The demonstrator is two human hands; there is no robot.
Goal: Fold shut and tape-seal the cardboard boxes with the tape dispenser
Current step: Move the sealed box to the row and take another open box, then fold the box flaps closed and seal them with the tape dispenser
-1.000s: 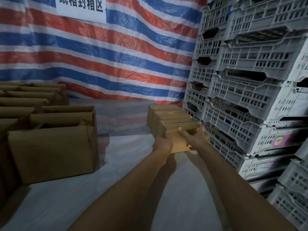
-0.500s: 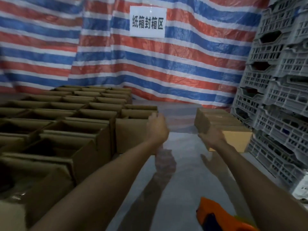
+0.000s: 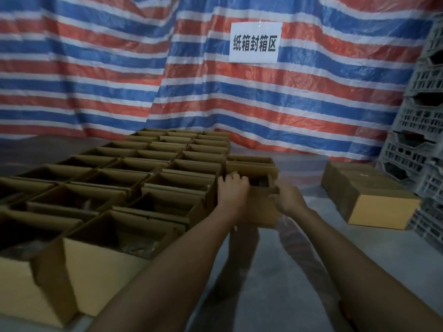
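1. At the grid's (image 3: 119, 178) right end, your left hand (image 3: 232, 190) and right hand (image 3: 288, 198) now clasp an open box (image 3: 261, 208), one each side; both have left the sealed stack (image 3: 374, 195), right.
2. New cycle begun, I judge; flaps unfolded; dispenser unseen.

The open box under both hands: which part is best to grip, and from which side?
Grip the open box at the top rim of its left and right walls, coming from above. Its top is open, so fingers can hook over the rim, as the left hand does; neighbouring boxes crowd its left wall lower down.
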